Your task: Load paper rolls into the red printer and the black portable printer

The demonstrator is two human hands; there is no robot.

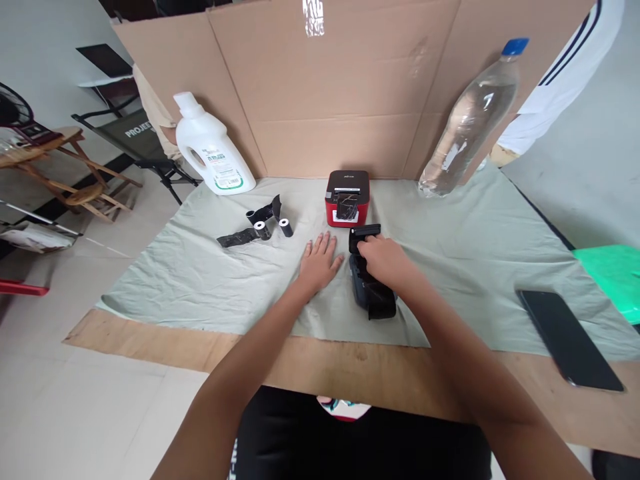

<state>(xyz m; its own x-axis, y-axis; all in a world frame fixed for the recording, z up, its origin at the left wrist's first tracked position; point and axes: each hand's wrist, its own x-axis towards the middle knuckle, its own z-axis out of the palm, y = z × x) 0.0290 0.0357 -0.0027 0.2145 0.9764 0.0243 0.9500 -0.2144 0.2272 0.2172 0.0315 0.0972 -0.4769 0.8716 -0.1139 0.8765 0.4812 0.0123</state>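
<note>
My left hand lies flat and open on the grey-green cloth, fingers spread, just in front of a small red and black printer. My right hand is closed over a black device lying on the cloth beside the left hand; its raised black top end shows past my fingers. To the left lie black rolls with a loose black strip unrolled from them.
A white jug stands at the back left and a clear water bottle leans at the back right against a cardboard screen. A dark phone lies on the right. A person's white sleeve shows beyond the screen.
</note>
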